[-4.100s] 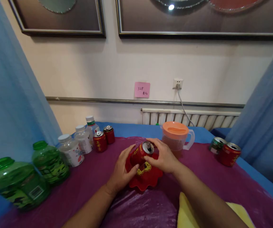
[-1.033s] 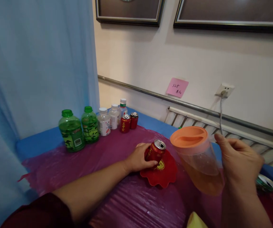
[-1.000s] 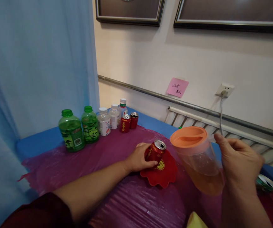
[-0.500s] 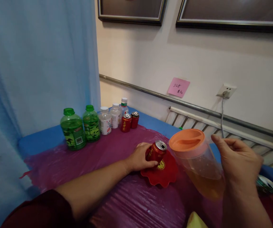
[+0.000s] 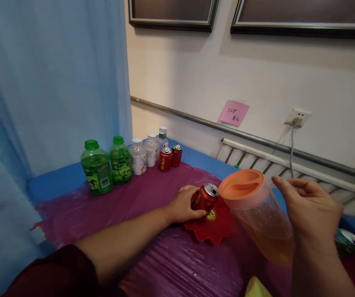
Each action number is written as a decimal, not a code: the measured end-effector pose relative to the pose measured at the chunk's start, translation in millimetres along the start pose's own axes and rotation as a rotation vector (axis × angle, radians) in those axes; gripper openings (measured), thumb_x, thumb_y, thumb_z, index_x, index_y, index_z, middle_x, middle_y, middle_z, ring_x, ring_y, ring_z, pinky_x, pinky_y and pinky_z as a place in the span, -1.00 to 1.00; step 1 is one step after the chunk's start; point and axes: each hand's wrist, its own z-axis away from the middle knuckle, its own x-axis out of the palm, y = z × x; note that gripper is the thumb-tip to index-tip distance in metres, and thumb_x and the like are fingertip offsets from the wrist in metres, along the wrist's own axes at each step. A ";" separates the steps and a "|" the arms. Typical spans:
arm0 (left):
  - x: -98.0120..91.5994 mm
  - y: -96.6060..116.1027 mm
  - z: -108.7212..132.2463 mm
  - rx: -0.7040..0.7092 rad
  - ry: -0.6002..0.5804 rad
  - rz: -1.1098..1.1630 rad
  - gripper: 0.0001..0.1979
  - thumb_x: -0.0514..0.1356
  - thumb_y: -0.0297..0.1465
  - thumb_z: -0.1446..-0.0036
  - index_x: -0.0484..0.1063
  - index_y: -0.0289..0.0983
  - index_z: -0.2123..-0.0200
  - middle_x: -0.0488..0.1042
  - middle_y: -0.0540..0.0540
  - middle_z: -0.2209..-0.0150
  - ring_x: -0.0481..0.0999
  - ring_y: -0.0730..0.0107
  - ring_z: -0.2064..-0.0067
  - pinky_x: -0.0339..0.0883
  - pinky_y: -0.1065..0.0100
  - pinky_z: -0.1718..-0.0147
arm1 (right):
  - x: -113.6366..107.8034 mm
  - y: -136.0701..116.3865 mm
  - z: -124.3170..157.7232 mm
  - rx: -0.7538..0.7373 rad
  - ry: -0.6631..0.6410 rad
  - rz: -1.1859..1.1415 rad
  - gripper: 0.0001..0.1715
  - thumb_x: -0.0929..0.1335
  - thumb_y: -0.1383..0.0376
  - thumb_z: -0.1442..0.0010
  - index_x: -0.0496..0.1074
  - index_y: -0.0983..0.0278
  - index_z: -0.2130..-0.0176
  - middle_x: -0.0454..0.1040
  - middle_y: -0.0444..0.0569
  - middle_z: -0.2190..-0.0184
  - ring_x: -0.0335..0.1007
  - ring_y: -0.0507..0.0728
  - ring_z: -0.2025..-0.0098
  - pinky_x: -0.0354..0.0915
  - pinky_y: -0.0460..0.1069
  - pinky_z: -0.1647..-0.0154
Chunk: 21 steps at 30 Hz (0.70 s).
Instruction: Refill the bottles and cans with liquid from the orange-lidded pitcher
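My left hand (image 5: 185, 206) is wrapped round a red drink can (image 5: 205, 198) with an opened top, tilted to the right above a scalloped red plate (image 5: 210, 229). In my right hand (image 5: 315, 210) is a clear plastic pitcher (image 5: 266, 225) with an orange lid (image 5: 242, 184) and light brown liquid inside. The pitcher leans left, its lid close to the can's rim. Its handle is hidden behind my fingers. No stream of liquid shows between pitcher and can.
At the back left stand green bottles (image 5: 97, 169), white-capped bottles (image 5: 138, 159) and two red cans (image 5: 165, 160). A crumpled purple plastic sheet (image 5: 152, 189) covers the blue surface. Something yellow (image 5: 256, 288) lies at the front; another can (image 5: 353, 241) is far right.
The view has shifted slightly. Both hands keep their hold, and the pitcher and can stay tilted almost as before, the pitcher's lid now a touch nearer the can.
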 end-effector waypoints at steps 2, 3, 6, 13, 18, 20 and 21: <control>-0.2 0.0 0.2 0.000 -0.004 -0.009 -0.44 0.43 -0.12 0.12 0.49 -0.19 0.04 0.56 -0.12 0.04 0.48 -0.03 -0.02 0.28 0.06 -0.07 | -0.8 -6.0 1.1 0.065 0.008 -0.030 -0.27 0.49 -0.29 0.10 0.59 0.27 0.27 0.40 -0.16 0.58 0.23 0.04 0.56 0.13 -0.06 0.56; -0.1 -0.2 0.3 -0.002 -0.004 -0.014 -0.44 0.43 -0.12 0.12 0.48 -0.19 0.04 0.56 -0.12 0.04 0.48 -0.03 -0.02 0.28 0.07 -0.07 | -1.3 -9.0 1.7 0.091 0.008 -0.040 -0.27 0.50 -0.28 0.13 0.60 0.27 0.28 0.40 -0.17 0.58 0.22 0.04 0.56 0.12 -0.05 0.56; 0.3 -1.2 0.3 -0.016 0.002 -0.017 -0.43 0.44 -0.13 0.13 0.48 -0.19 0.04 0.55 -0.12 0.03 0.47 -0.03 -0.03 0.28 0.08 -0.07 | -2.9 -16.5 3.2 0.115 0.003 -0.040 -0.28 0.51 -0.28 0.15 0.60 0.26 0.30 0.38 -0.18 0.60 0.21 0.03 0.56 0.12 -0.04 0.56; 0.4 -0.9 0.7 -0.026 -0.003 -0.026 -0.42 0.45 -0.15 0.14 0.48 -0.20 0.03 0.54 -0.12 0.03 0.48 -0.01 -0.01 0.29 0.09 -0.06 | -5.0 -20.5 4.1 0.100 0.014 -0.040 -0.35 0.53 -0.24 0.15 0.59 0.26 0.36 0.38 -0.16 0.63 0.19 0.04 0.57 0.12 -0.02 0.56; 0.7 -0.8 1.6 -0.024 -0.005 -0.013 -0.43 0.44 -0.12 0.14 0.48 -0.20 0.04 0.54 -0.13 0.03 0.47 -0.02 -0.03 0.29 0.07 -0.08 | -5.6 -22.2 4.4 0.105 0.011 -0.041 -0.33 0.54 -0.25 0.18 0.59 0.25 0.36 0.40 -0.15 0.62 0.24 0.06 0.56 0.15 -0.02 0.56; 1.1 -0.8 1.9 -0.015 -0.005 -0.010 -0.42 0.44 -0.11 0.13 0.48 -0.19 0.03 0.54 -0.13 0.01 0.47 -0.02 -0.04 0.29 0.06 -0.10 | -6.6 -23.4 4.3 0.129 0.002 -0.033 -0.35 0.54 -0.24 0.18 0.58 0.23 0.37 0.40 -0.15 0.62 0.24 0.06 0.56 0.14 -0.02 0.56; 1.3 -0.7 2.0 -0.012 -0.004 -0.009 -0.41 0.44 -0.11 0.14 0.48 -0.19 0.02 0.54 -0.14 0.01 0.47 -0.03 -0.05 0.29 0.06 -0.10 | -7.1 -23.9 4.3 0.138 -0.006 -0.024 -0.37 0.54 -0.23 0.18 0.58 0.23 0.37 0.40 -0.15 0.62 0.25 0.06 0.56 0.15 -0.02 0.56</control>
